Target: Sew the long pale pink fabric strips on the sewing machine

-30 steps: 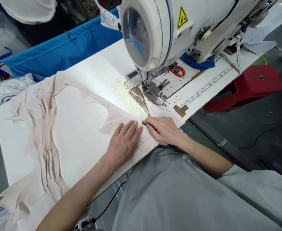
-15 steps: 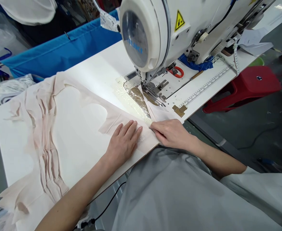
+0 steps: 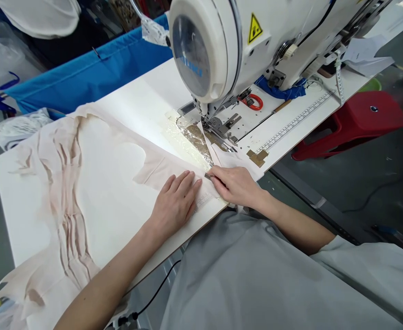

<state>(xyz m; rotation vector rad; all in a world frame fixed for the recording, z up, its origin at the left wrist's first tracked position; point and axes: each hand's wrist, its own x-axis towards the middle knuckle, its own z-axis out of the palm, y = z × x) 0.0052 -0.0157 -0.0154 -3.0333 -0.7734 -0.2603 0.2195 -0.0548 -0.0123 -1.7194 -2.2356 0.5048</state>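
Note:
Pale pink fabric (image 3: 156,167) runs across the white table, from a gathered part (image 3: 71,220) on the left to the sewing machine (image 3: 208,50), where a narrow end lies at the needle. My left hand (image 3: 177,201) rests flat on the fabric near the front edge, fingers spread a little, holding nothing. Just right of it, my right hand (image 3: 234,185) is closed round a small dark metal tool (image 3: 208,176), whose tip pokes out past the fingers over the fabric. What the tool is cannot be made out. More fabric (image 3: 245,164) lies behind the right hand.
Red-handled scissors (image 3: 254,101) lie on the machine bed behind the needle. A printed ruler (image 3: 297,120) runs along the table (image 3: 112,192) at right. A red stool (image 3: 356,123) stands beyond the right edge. Blue cloth (image 3: 94,68) hangs along the far edge.
My right hand has moved slightly left and away from me, and more of the metal tool shows. The fabric by my left hand has shifted a little left. My left hand is nearly still.

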